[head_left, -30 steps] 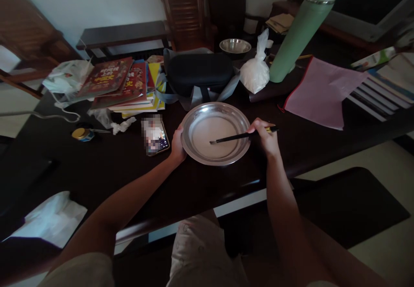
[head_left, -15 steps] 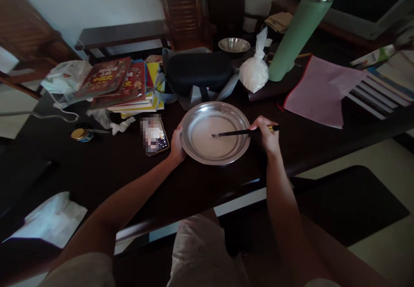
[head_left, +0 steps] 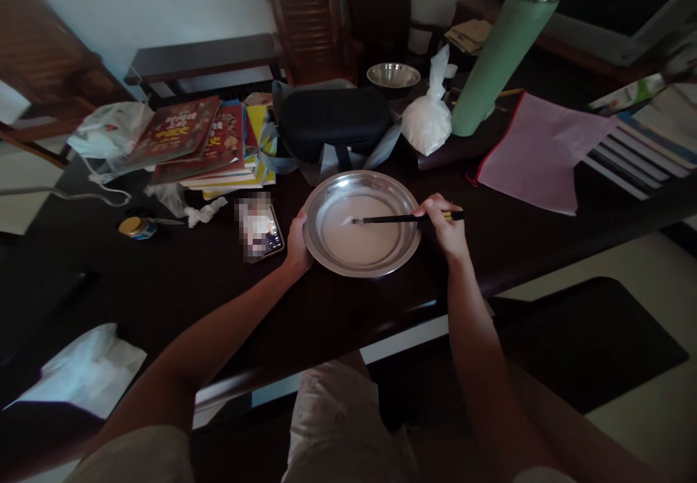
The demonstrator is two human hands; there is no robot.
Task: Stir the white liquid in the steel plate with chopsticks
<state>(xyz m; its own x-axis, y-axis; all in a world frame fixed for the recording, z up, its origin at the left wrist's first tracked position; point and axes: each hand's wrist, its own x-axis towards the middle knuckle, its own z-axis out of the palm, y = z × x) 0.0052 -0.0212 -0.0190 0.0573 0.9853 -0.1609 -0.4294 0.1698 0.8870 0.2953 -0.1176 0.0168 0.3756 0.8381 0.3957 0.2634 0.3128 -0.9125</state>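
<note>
One metal bowl (head_left: pixel 362 271) sits on a table (head_left: pixel 337 309), the left hand (head_left: pixel 298 242) clasping its side; the right hand (head_left: pixel 447 227), apart, pinches a black utensil (head_left: pixel 389 218) in milky liquid (head_left: pixel 359 242). Likely stiff, light but spillable, the bowl suits rim holds, with a black case (head_left: pixel 333 116) behind and room toward the near edge.

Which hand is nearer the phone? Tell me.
Left. The left hand is beside the phone, at the left rim of the metal bowl; the right hand is farther off, at the bowl's right side.
</note>
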